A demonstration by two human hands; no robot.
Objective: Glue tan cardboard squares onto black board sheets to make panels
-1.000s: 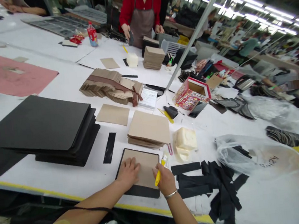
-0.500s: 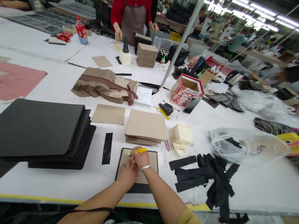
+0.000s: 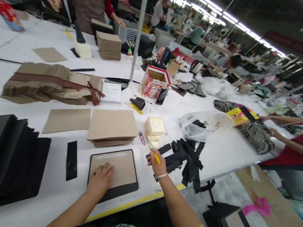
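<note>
1. Left hand [image 3: 100,180] spread flat, palm down, pressing on the brown card [image 3: 114,167] that lies on a black backing sheet [image 3: 116,191] near the front edge of the white table [image 3: 227,152].
2. Right hand [image 3: 156,165] closed around a yellow pen-like tool [image 3: 155,157], tip pointing up and away, hovering just right of the backing sheet and beside the pile of black strips [image 3: 185,157].
3. Card and backing together: thin, flat, probably light and fairly stiff, judging from the straight edges and the neat stack of brown cards [image 3: 112,127] just behind. Likely to slide on the smooth tabletop unless pinned down, as now.
4. Pale band along the far edge of the card, possibly glue or tape; hard to tell. Better kept clear of fingers if wet.
5. Best hold, by the look of it: flat pressure in the middle for steadying, or a pinch at a bare black margin or corner for lifting. Corners likely to crease or dent under a hard squeeze.
6. Black strips: soft, limp, tangled; likely to snag together when one is pulled.
7. Nearby: a pale block [image 3: 154,127] and small pink snips [image 3: 142,137] behind the right hand; thick black sheets [image 3: 5,155] stacked at far left.
8. Another person's arms [image 3: 292,130] at the right edge, well apart.
</note>
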